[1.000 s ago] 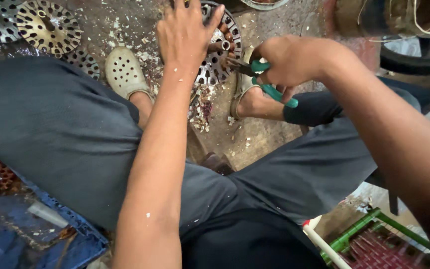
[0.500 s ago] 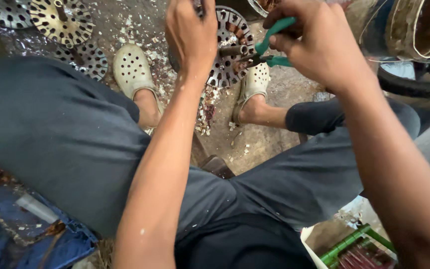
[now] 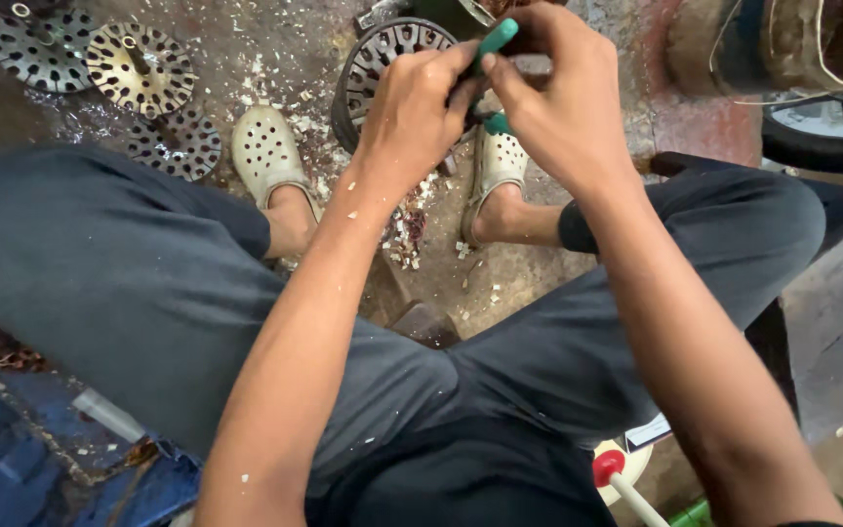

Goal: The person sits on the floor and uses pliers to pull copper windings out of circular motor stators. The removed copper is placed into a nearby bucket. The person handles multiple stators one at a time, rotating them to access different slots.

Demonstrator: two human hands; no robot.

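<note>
A rough repair workshop. Perforated metal discs (image 3: 139,66) strewn over a stained concrete floor (image 3: 275,39), scattered shavings (image 3: 407,229), a tyre (image 3: 822,137) alongside.

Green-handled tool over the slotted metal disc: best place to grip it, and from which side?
By the green handles, from the right, as the right hand does: they stick up clear while the working end is hidden behind the left hand at the slotted disc.

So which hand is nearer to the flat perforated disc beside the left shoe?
The left. The left hand is over the slotted ring, a shoe away from the disc. The right hand, holding green-handled pliers, is farther right.
</note>
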